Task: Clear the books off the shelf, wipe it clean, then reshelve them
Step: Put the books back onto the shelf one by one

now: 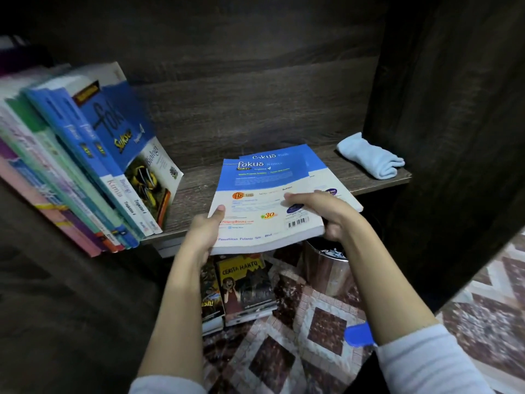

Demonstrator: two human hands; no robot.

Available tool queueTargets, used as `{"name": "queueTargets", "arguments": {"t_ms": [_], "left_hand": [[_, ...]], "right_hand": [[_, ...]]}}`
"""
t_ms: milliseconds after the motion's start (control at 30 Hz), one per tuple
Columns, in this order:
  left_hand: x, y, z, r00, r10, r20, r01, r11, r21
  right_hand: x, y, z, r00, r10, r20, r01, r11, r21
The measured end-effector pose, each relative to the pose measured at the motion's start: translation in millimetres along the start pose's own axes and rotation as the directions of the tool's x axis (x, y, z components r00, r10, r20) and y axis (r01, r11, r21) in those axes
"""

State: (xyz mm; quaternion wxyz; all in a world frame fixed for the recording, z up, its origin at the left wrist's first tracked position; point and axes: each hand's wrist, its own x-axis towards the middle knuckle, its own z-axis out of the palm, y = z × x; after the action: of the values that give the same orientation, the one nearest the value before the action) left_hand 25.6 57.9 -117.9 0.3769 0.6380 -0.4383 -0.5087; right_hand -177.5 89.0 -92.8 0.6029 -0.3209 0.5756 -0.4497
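Two blue-and-white "fokus" books (264,194) lie stacked flat, overhanging the front edge of the dark wooden shelf (196,183). My left hand (205,229) grips the top book's near left corner, thumb on the cover. My right hand (326,213) holds its near right edge, fingers lying across the cover. A row of several books (93,166) leans to the right at the shelf's left end. A folded light blue cloth (369,157) lies at the shelf's right end.
On the patterned floor mat (321,322) below the shelf lie comic books (244,288), one titled "Cerita Hantu". A metal bin (326,268) stands beside them under the shelf. The dark side panel (454,137) closes the shelf on the right.
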Motion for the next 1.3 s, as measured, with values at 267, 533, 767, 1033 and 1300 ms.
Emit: {"name": "queueTargets", "arguments": {"t_ms": [267, 533, 767, 1033, 1300], "left_hand": [[-7.1, 12.1, -8.7, 0.997, 0.066, -0.031, -0.069, 0.992, -0.105], [-8.4, 42.6, -51.1, 0.850, 0.423, -0.313, -0.385, 0.906, 0.177], [-61.9, 136.7, -61.3, 0.649, 0.705, -0.286, -0.746, 0.664, -0.054], [-55.6, 101.3, -99.4, 0.364, 0.819, -0.445, -0.629, 0.568, 0.531], [-38.0, 83.0, -114.2, 0.343, 0.881, -0.326, -0.450, 0.458, 0.766]], "right_hand": [[-17.2, -15.6, 16.5, 0.958, -0.287, -0.031, 0.288, 0.949, 0.127], [-33.8, -19.1, 82.0, 0.669, -0.742, -0.042, 0.726, 0.665, -0.174], [-29.4, 23.1, 154.0, 0.344, -0.923, 0.175, 0.814, 0.199, -0.546], [-3.7, 56.7, 201.2, 0.350, -0.895, 0.277, 0.777, 0.112, -0.619], [21.7, 54.4, 206.5, 0.554, -0.721, 0.416, 0.813, 0.359, -0.458]]}}
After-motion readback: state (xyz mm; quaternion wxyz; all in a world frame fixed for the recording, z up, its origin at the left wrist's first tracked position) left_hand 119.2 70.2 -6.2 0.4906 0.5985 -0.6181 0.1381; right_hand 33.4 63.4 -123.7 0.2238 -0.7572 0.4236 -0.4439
